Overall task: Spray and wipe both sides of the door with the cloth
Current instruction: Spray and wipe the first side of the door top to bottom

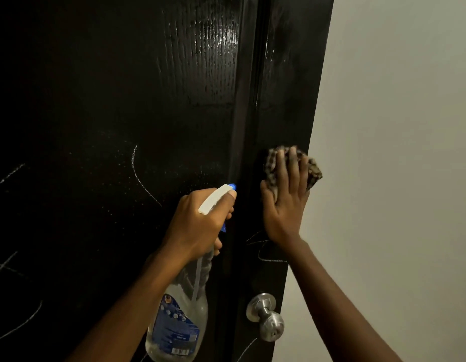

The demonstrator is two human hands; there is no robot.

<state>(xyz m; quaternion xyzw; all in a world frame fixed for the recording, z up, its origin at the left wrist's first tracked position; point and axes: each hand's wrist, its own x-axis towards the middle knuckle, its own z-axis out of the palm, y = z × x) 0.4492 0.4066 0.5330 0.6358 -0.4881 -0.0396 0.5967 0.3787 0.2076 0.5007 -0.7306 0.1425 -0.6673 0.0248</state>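
From my remote seat I see a black door (122,113) filling most of the view, its free edge running down against a pale wall (399,152) on the right. My left hand (198,226) is wrapped round the neck of a clear spray bottle (182,304), with the thumb lying along the white trigger head and the fingers curled underneath. The blue nozzle tip points at the door, close to its surface. The bottle hangs below the hand and there is clear liquid in its lower part.

The bottle carries a blue label (174,333) with a white barcode patch near its bottom edge. I can make out small pale print and a round picture at the top, but the writing is too small and blurred for me to read any brand.

My right hand (284,205) lies flat with its fingers straight and together, pressing a brown and cream checked cloth (314,172) against the door's right-hand stile, just beside the edge. The cloth bunches out above and to the right of the fingertips.

A silver door knob (266,318) sits well below that hand. Pale chalk-like scribbles (143,176) cross the door panel to the left, under the right wrist and beside the knob; none form letters I can read. A wet sheen (213,43) shows high on the panel, with fine droplets speckled lower down.
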